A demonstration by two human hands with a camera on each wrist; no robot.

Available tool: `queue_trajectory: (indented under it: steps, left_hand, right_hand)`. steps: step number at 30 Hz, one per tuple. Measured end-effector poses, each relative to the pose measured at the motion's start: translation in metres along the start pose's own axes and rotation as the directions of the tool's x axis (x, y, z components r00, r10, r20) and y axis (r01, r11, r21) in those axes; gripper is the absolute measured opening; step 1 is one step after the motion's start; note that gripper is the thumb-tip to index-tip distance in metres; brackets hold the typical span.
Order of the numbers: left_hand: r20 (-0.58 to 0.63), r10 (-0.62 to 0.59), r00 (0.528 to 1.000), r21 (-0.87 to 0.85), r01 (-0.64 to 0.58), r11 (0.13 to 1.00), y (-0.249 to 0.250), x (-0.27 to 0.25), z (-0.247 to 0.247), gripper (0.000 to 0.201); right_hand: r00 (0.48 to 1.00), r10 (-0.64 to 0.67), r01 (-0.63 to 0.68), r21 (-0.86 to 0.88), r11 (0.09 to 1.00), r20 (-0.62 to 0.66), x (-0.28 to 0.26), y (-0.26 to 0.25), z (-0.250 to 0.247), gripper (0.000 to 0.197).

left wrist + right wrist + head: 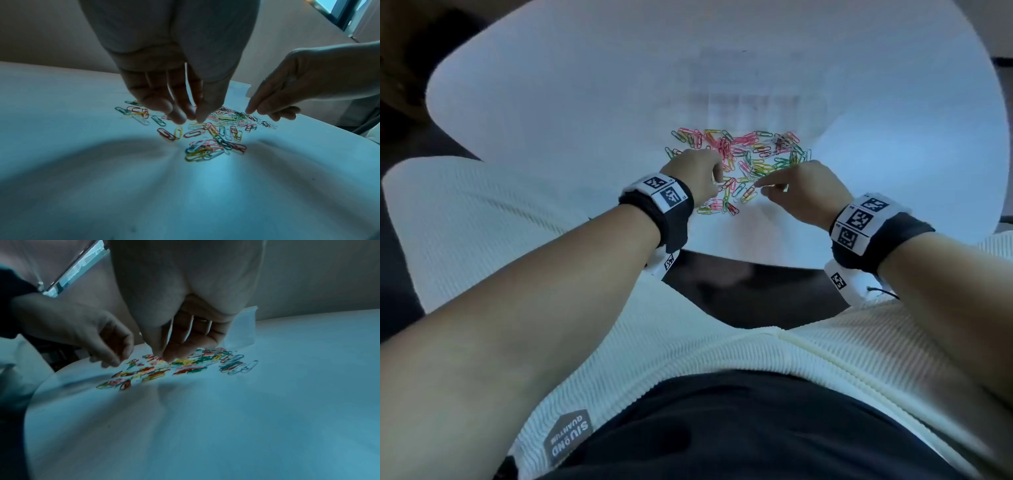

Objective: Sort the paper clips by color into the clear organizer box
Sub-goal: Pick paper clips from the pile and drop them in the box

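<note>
A heap of coloured paper clips (743, 161) lies mid-table: red, pink, yellow, green, blue and white mixed. My left hand (717, 178) hovers over the heap's near left side. In the left wrist view its fingers point down, and thumb and fingertips (180, 117) meet on a pale paper clip (197, 124). My right hand (760, 188) reaches in from the right. Its thumb and forefinger (170, 353) pinch a paper clip at the heap's near edge, though blur hides its colour. The clear organizer box (750, 92) stands just behind the heap, faint against the table.
The white round table (551, 102) has bare surface left, right and in front of the heap. Its near edge (739, 260) runs close under my wrists. A wall rises behind the box (244, 331) in the wrist views.
</note>
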State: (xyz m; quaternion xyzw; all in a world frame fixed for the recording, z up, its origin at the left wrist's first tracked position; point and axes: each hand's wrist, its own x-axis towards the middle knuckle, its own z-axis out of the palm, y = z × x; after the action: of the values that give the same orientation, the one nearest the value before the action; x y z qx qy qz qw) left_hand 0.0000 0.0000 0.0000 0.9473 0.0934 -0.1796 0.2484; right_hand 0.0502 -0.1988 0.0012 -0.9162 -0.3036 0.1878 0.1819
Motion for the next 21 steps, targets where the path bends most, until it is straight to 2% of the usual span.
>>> queue_trajectory:
  steps: [4,6,13,16,21]
  left_hand:
    - [-0.08,-0.026,0.996,-0.112,0.017,0.994,-0.001,0.004,-0.003,0.016]
    - [-0.093,-0.009,0.996,-0.105,0.0,0.995,-0.002,0.005,-0.002,0.016]
    - [-0.033,0.043,0.999,0.012,-0.042,0.999,-0.003,0.011,0.01,0.02]
    - [0.006,0.02,1.0,0.048,-0.021,0.999,-0.004,0.013,0.014,0.022]
    - [0.008,-0.006,1.0,0.055,0.006,0.998,-0.006,0.014,0.014,0.02]
  right_hand:
    - [0.998,-0.018,0.024,-0.103,0.994,0.06,0.002,-0.006,0.014,0.03]
    - [0.998,-0.015,0.023,-0.114,0.993,0.067,0.002,-0.005,0.019,0.032]
    - [0.991,0.13,-0.131,-0.066,0.989,-0.012,0.006,0.012,0.02,0.016]
    - [0.982,0.186,-0.188,-0.07,0.98,-0.033,0.008,0.02,0.023,0.015]
    - [0.985,0.171,-0.17,-0.11,0.979,-0.003,0.011,0.017,0.02,0.014]
